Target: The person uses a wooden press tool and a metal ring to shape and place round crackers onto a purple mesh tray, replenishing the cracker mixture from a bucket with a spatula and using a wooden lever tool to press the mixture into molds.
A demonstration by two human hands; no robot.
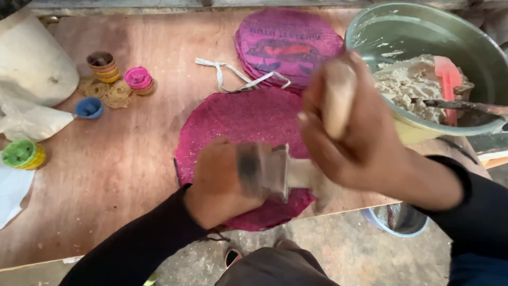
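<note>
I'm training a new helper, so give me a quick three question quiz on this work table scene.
1. True or false: the left hand grips a metal tool.
2. What colour is the round mat under the hands? A green, B magenta, C white.
3. Where is the big bowl of dough?

Key: 1 true. 2 B. 3 At the table's far right, beyond the right hand.

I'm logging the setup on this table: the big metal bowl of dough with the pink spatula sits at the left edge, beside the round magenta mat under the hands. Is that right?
Not quite. The head view shows the metal bowl of dough with the pink spatula at the right edge, not the left. It does sit beside the round magenta mat under the hands.
</note>
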